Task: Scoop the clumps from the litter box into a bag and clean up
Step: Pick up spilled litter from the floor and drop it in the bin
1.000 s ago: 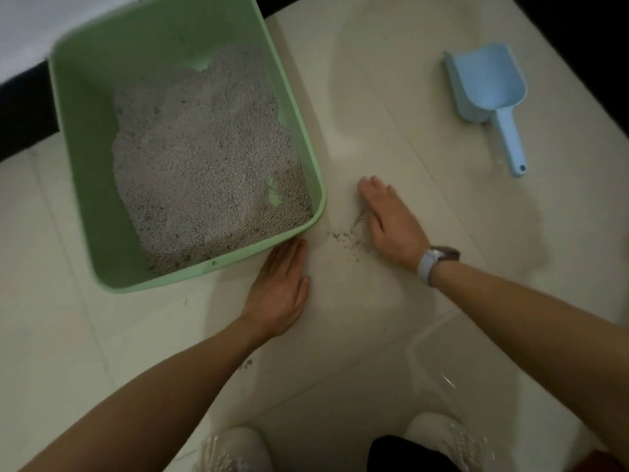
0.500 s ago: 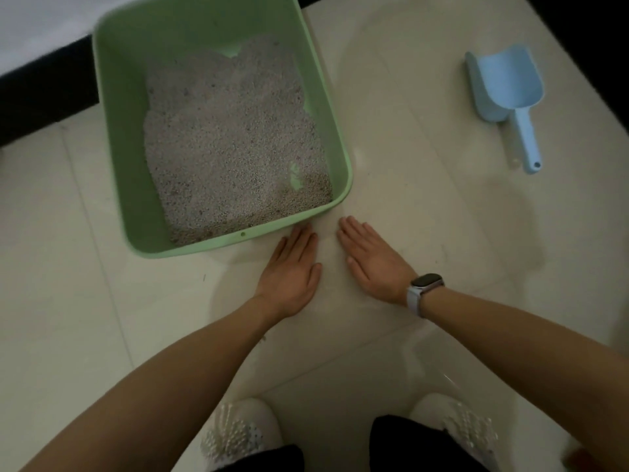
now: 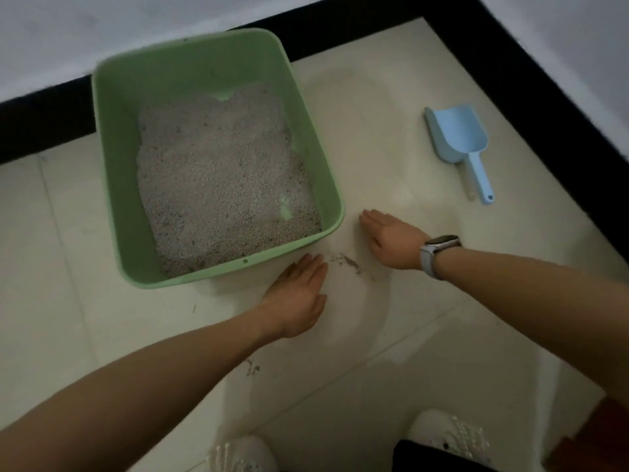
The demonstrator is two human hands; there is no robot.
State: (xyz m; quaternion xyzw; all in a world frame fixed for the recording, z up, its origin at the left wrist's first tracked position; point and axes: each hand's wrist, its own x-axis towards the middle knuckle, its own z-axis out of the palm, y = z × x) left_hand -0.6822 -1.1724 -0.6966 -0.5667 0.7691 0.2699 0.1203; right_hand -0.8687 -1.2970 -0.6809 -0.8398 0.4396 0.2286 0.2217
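While both hands lie flat on the tile, neither grips anything. Left hand palm down, fingers straight and together, fingertips just beside the near rim of the litter box. Right hand also flat and released, fingers pointing toward the box's near right corner, apart from it; a watch on that wrist.

Between the hands: a thin streak of spilled litter on the floor, touching neither hand as far as can be told. A second small smudge of grit sits nearer, just beside the left forearm.

Box is green, holding grey litter heaped toward the left and near sides; bare green bottom shows at the far wall and in a small patch by the near right corner. Clumps cannot be told apart from loose litter.

Blue scoop lies well apart to the right, handle toward the viewer, open tile between it and the right hand. Dark baseboard runs behind box and scoop. White shoes at the bottom edge.
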